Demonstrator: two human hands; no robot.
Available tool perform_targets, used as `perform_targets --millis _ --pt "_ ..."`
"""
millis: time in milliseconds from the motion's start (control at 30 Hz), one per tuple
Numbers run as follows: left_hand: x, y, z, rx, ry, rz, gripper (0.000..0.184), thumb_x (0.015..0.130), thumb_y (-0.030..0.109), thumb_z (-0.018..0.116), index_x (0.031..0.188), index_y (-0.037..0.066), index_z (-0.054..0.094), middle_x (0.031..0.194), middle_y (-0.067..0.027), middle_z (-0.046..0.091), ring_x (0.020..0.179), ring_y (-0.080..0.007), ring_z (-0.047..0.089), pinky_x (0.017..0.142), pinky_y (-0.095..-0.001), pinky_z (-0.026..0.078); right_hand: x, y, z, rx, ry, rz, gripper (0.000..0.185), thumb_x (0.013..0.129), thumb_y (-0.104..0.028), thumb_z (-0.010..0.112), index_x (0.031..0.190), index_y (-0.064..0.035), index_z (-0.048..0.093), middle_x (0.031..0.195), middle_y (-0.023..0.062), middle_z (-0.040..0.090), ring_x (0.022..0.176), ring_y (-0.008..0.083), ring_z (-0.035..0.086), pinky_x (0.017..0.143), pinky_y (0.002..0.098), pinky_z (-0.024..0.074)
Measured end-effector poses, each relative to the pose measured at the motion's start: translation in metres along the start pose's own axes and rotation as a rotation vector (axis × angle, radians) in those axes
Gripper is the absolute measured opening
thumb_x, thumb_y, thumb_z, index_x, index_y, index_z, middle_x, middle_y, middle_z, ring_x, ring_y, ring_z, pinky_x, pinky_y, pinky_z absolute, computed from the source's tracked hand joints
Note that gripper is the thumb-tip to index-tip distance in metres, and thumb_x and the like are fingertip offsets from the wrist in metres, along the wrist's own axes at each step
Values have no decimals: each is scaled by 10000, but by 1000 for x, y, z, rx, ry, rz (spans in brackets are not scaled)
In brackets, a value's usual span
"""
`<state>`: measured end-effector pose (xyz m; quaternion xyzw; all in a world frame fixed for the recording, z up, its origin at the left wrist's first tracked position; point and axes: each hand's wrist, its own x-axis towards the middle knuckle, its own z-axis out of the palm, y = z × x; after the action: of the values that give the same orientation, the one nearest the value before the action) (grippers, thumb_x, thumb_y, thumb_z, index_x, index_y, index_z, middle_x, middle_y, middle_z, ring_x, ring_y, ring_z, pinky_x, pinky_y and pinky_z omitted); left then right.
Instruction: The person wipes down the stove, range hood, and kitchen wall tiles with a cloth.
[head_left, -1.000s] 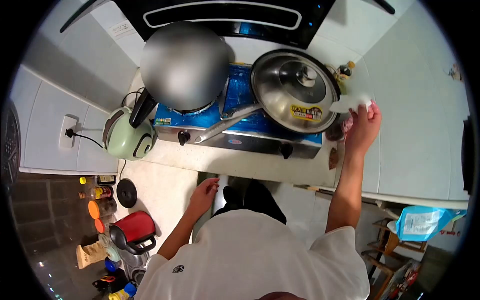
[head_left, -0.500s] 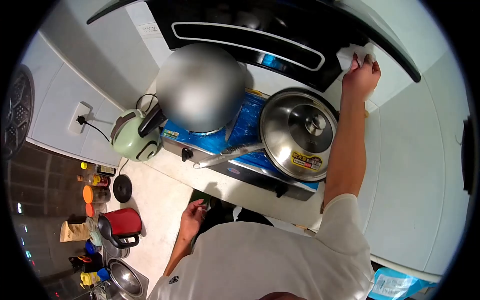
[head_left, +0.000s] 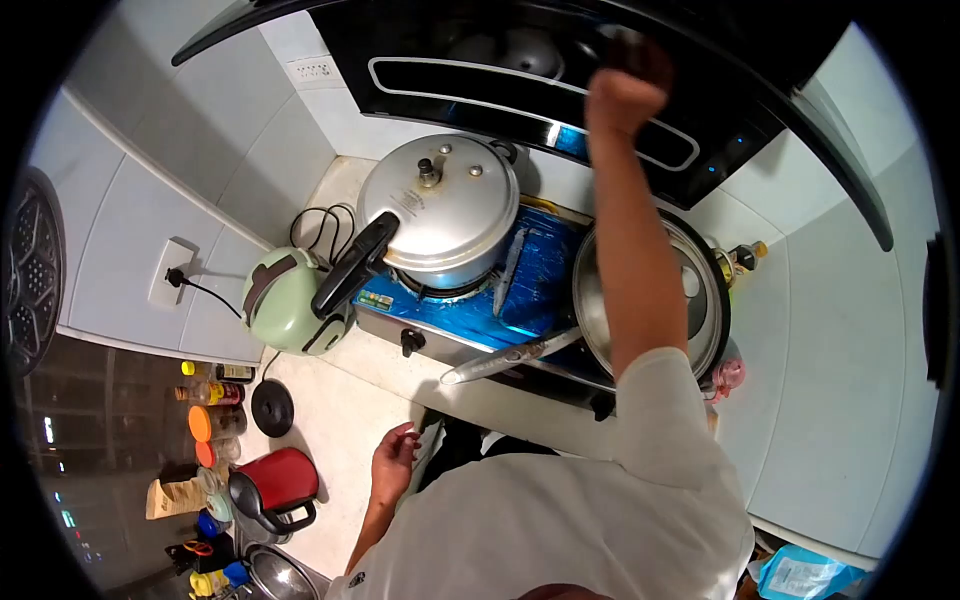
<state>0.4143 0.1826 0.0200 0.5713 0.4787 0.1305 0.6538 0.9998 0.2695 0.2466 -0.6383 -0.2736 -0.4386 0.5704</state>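
My right hand (head_left: 625, 100) is raised against the front of the black range hood (head_left: 480, 85), up and right of the vent slot. Its fingers are dark and blurred, closed round a white tissue that barely shows above them. My right forearm passes over the lidded pan (head_left: 592, 330) on the right burner and hides part of its lid. Low beside my body, my left hand (head_left: 393, 462) hangs near the counter edge with its fingers loosely bent and apart, holding nothing that I can see.
A pressure cooker (head_left: 440, 205) stands on the left burner of the blue-covered gas stove (head_left: 545, 290). Left of it is a green appliance (head_left: 290, 300) with a cord. A red kettle (head_left: 280, 478) and several bottles and jars (head_left: 215, 425) line the counter. A bottle (head_left: 745, 257) stands behind the pan.
My right hand has moved left along the hood from its right end, where the white tissue showed plainly. My view has shifted, and the pressure cooker now shows sharply. My left hand remains low.
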Motion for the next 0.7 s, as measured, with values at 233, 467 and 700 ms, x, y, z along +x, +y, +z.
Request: perform_targets --millis 233,467,700 --pt "-14 -19 -24 -50 133 -11 291 1036 45 507 1317 19 580 1076 -92 679 914 -151 652 747 -280 524 -50 -84 153 -49 -249 -474 325 884 -70 564 1180 -71 698 1127 174 688 1021 368 662 901 464 539" --pt "-5 -28 -10 -27 77 -72 294 1025 47 523 1311 23 589 1083 -86 682 911 -143 657 750 -278 532 -3 -19 39 -664 -299 -823 297 958 -174 603 1245 -119 654 1111 131 692 1003 243 677 914 434 545" --pt "24 -4 4 120 -54 -79 293 1028 48 524 1309 61 606 1064 -57 690 920 -132 655 756 -273 528 64 85 -126 946 157 358 314 990 -130 554 1280 -15 596 1239 134 650 1082 292 647 903 402 554"
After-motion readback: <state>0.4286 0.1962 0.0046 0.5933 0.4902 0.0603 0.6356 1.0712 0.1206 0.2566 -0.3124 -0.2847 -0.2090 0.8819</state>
